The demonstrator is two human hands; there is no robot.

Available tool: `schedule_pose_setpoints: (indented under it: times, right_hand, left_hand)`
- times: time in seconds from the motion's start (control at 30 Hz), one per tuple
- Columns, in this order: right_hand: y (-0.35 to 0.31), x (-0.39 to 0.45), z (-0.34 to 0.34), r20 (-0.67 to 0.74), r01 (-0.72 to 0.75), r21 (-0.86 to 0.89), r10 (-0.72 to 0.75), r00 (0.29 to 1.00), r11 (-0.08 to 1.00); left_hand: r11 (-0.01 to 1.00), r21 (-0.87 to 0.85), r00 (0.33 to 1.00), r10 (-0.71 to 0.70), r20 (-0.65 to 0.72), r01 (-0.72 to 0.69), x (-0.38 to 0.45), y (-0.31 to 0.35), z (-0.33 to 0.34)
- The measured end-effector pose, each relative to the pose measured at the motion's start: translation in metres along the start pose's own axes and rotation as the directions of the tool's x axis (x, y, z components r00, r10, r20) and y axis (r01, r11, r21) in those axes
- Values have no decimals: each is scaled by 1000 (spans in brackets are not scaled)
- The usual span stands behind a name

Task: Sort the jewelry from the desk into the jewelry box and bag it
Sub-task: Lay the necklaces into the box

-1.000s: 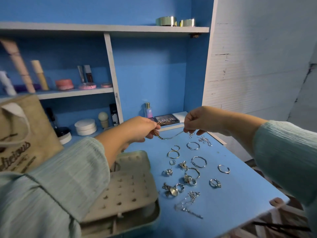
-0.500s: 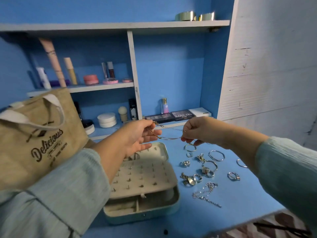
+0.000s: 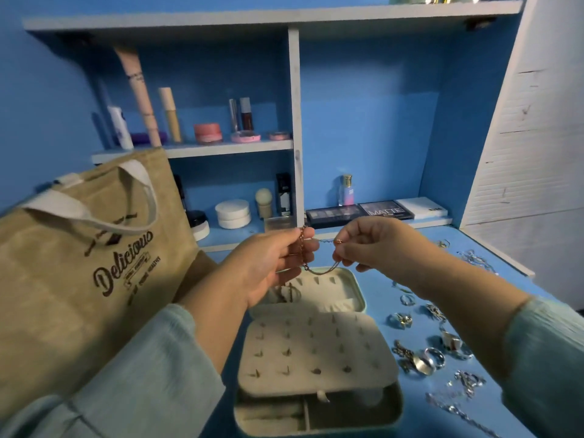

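Observation:
A gold chain (image 3: pixel 319 270) hangs in a loop between my two hands, above the open jewelry box (image 3: pixel 316 352). My left hand (image 3: pixel 271 263) pinches one end of the chain between thumb and fingertips. My right hand (image 3: pixel 376 245) pinches the other end near its clasp. The box is pale green with a cream lining, its earring panel folded over the lower tray. Several silver rings and chains (image 3: pixel 423 358) lie on the blue desk (image 3: pixel 395 418) to the right of the box. A tan burlap bag (image 3: pixel 79 273) marked "Delicious" stands at the left.
Blue shelves at the back hold cosmetics: tubes and jars (image 3: pixel 208 132) on the middle shelf, eyeshadow palettes (image 3: pixel 388 210) and a small perfume bottle (image 3: pixel 347 189) low down. A white wall panel (image 3: pixel 534 137) borders the desk on the right.
Both hands have carried the chain left from above the loose jewelry to above the box. The chain now hangs in a deeper loop, and the bag and box have come further into view.

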State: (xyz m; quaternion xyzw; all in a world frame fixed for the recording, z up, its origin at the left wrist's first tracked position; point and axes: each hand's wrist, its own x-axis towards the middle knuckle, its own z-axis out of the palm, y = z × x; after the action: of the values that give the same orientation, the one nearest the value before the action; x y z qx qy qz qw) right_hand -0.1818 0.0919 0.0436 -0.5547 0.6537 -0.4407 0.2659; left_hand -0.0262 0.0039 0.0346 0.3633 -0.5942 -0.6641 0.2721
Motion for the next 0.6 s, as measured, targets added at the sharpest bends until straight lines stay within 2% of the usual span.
schedule_pose_setpoints:
  times: [0.17,0.23,0.33,0.47,0.6]
  right_hand:
    - [15,11,13,6,-58,116,57,998,992]
    - [18,15,16,20,-120,177,118,993,977]
    - [19,22,18,71,-208,296,196,978,932]
    - [16,29,17,128,-264,405,231,964,875]
    - [13,35,19,135,-281,407,247,960,869]
  left_hand:
    - [990,-137,999,10,-44,-16,13,-13,-15]
    - [992,-128,998,2,-59,-10,16,-19,-20]
    - [999,26,994,30,-110,-27,20,-28,-25]
    - [962,266,983,105,-153,-61,20,-35,-28]
    - [888,454,975,160,-154,-74,17,-35,-29]
